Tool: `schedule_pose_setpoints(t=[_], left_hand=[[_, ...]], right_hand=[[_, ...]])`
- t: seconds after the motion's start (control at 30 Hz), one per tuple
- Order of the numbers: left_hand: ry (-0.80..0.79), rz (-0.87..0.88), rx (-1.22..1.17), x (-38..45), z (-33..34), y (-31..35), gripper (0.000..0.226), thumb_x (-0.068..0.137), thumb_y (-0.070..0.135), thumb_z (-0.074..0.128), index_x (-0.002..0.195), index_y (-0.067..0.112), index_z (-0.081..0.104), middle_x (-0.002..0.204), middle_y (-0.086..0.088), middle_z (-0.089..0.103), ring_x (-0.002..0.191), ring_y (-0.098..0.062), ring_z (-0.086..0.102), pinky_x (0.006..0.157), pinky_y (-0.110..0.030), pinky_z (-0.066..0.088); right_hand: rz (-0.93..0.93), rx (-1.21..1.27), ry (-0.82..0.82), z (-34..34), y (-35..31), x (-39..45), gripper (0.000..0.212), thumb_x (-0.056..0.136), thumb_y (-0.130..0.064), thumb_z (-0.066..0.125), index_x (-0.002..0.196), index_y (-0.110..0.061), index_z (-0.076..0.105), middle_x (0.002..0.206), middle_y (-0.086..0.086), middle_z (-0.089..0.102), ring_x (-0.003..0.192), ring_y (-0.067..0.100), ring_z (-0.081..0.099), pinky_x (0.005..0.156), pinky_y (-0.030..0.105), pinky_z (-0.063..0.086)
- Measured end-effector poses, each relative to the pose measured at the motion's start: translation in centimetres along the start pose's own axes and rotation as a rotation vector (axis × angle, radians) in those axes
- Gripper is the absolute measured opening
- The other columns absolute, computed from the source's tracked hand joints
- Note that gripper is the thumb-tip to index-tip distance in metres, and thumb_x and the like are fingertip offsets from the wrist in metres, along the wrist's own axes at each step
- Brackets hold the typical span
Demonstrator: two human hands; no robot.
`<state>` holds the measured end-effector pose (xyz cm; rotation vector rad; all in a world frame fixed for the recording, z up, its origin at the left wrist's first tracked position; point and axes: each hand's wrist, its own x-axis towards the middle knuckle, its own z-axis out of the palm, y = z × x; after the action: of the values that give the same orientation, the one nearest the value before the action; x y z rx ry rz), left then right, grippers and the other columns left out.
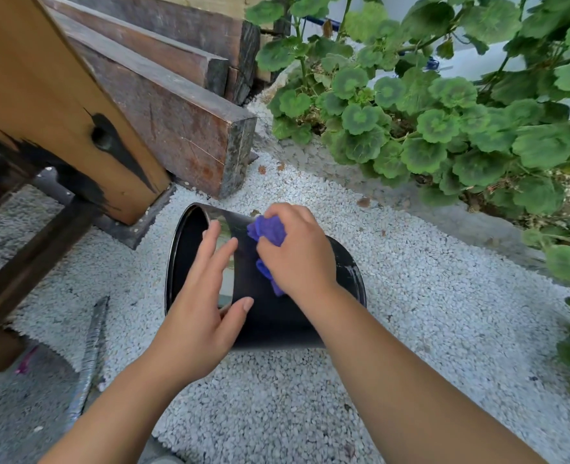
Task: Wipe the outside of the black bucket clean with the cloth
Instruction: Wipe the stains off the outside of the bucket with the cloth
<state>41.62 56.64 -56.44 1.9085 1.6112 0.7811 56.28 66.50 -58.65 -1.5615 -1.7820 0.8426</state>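
The black bucket [270, 313] lies on its side on white gravel, its open mouth facing left. My right hand [297, 252] is closed around a bunched purple cloth [268, 231] and presses it against the bucket's upper outer wall. My left hand [206, 296] rests flat on the bucket near the rim, fingers spread and thumb out, holding nothing. Part of the cloth and the bucket's top are hidden under my right hand.
Dark wooden beams [183, 128] and a tan timber post [59, 105] stand to the left and behind. A geranium plant [444, 122] fills the right side over a concrete kerb. A grey metal bar [91, 356] lies on the gravel at the left.
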Motion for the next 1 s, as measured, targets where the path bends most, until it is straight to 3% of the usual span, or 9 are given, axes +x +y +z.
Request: schedule_pose_setpoints(t=[0.1,0.2,0.33,0.5,0.63,0.7,0.8,0.9,1.0], left_hand=[[0.042,-0.039,-0.006,0.2,-0.6,-0.5,0.071,0.089,0.025,0.057,0.152,0.016,0.026,0.164,0.01,0.001,0.149,-0.003,0.004,0.11,-0.05,0.038],[0.065,-0.054,0.019,0.3,-1.1,-1.4,0.068,0.09,0.025,0.058,0.151,0.019,0.028,0.163,0.013,0.003,0.148,0.002,0.006,0.114,-0.017,0.021],[0.062,-0.067,0.007,0.3,-1.1,-1.4,0.07,0.09,0.01,0.065,0.147,0.032,0.031,0.163,0.013,0.005,0.144,0.009,0.009,0.088,0.006,0.028],[0.073,-0.067,0.001,0.4,-1.1,-1.1,0.07,0.089,0.009,0.065,0.146,0.034,0.031,0.163,0.016,0.005,0.144,0.008,0.011,0.083,0.005,0.032],[0.055,-0.055,0.006,0.3,-0.9,-0.9,0.07,0.09,0.014,0.064,0.147,0.034,0.029,0.163,0.021,0.002,0.145,0.008,0.009,0.09,0.001,0.031],[0.054,-0.047,-0.007,0.4,-0.8,-1.0,0.069,0.09,0.013,0.063,0.148,0.032,0.03,0.163,0.02,0.001,0.145,0.009,0.008,0.091,0.001,0.031],[0.043,-0.061,-0.025,0.6,-1.3,-1.6,0.068,0.091,0.021,0.06,0.148,0.035,0.025,0.161,0.026,-0.001,0.147,0.004,0.006,0.108,-0.029,0.034],[0.01,-0.047,-0.021,0.7,-1.9,-2.0,0.071,0.089,0.032,0.054,0.148,0.039,0.016,0.16,0.028,-0.004,0.147,0.004,0.0,0.114,-0.033,0.02],[-0.007,-0.036,-0.009,0.6,-1.8,-2.1,0.072,0.092,0.03,0.055,0.15,0.039,0.013,0.162,0.024,-0.006,0.148,0.002,-0.001,0.109,-0.039,0.034]], right_hand=[[0.094,-0.071,0.022,-0.5,2.9,0.1,0.028,0.077,-0.023,0.055,0.101,-0.037,0.055,0.112,-0.012,0.052,0.081,0.018,0.056,0.063,0.031,0.046],[0.173,-0.159,0.015,-1.3,5.4,0.2,0.025,0.079,-0.021,0.054,0.099,-0.037,0.053,0.109,-0.012,0.05,0.074,0.016,0.054,0.056,0.027,0.039],[0.236,-0.235,0.017,-1.9,7.7,0.3,0.025,0.08,-0.023,0.054,0.098,-0.039,0.051,0.105,-0.014,0.046,0.067,0.013,0.05,0.05,0.023,0.03],[0.258,-0.326,0.008,-2.7,9.0,0.3,0.027,0.079,-0.023,0.054,0.099,-0.039,0.049,0.1,-0.016,0.039,0.072,0.017,0.051,0.053,0.027,0.036],[0.319,-0.309,0.064,-3.9,10.6,0.4,0.027,0.077,-0.019,0.051,0.095,-0.039,0.051,0.103,-0.015,0.048,0.071,0.012,0.052,0.052,0.026,0.034],[0.427,-0.097,0.178,-4.5,10.7,0.7,0.027,0.074,-0.018,0.05,0.093,-0.037,0.054,0.105,-0.014,0.06,0.075,0.006,0.057,0.057,0.028,0.044],[0.584,0.388,0.328,-5.2,9.8,1.7,0.029,0.074,-0.015,0.052,0.096,-0.033,0.055,0.098,-0.007,0.073,0.079,0.021,0.07,0.061,0.038,0.058],[0.459,0.331,0.314,-4.9,6.7,2.3,0.037,0.076,-0.016,0.056,0.106,-0.037,0.056,0.111,-0.005,0.067,0.083,0.006,0.065,0.057,0.021,0.052],[0.186,0.187,0.133,-2.5,2.0,1.6,0.043,0.076,-0.026,0.059,0.116,-0.042,0.053,0.119,-0.013,0.055,0.082,-0.006,0.056,0.056,0.014,0.048]])
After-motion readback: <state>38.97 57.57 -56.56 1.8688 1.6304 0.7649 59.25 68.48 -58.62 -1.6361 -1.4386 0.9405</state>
